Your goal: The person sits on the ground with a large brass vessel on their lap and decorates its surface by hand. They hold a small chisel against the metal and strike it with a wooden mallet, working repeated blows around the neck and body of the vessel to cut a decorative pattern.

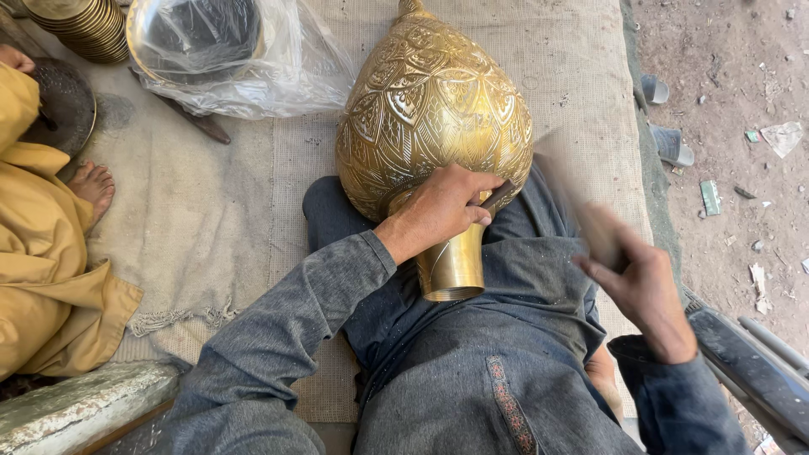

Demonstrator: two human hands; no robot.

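Steadying the brass vase (430, 109) across my lap, I am pressing my left hand (442, 211) against its neck, where the engraved belly narrows into the plain tube. That hand is clenched around a slim dark chisel (497, 195), whose tip seems to be meeting the metal just under the belly, though my fingers are hiding the exact contact. My right hand (645, 282) is raised off to the side and blurred in mid-swing; it is closed around what looks like a wooden mallet (581, 206), smeared by the motion.

To do this well, I am judging that the chisel must be seated at a steady angle before each blow, with the heel of my left hand braced on the brass so the tip is not skating across the finished pattern. Light, even taps should be serving better than heavy ones, since the curved wall could be denting. The vase is resting on my legs and on the woven mat (556, 67), so I am keeping my thighs firm to stop it rolling.

Beside me another person in a yellow garment (42, 253) is sitting, a bare foot (93, 185) on the cloth, near a bowl wrapped in clear plastic (211, 46).
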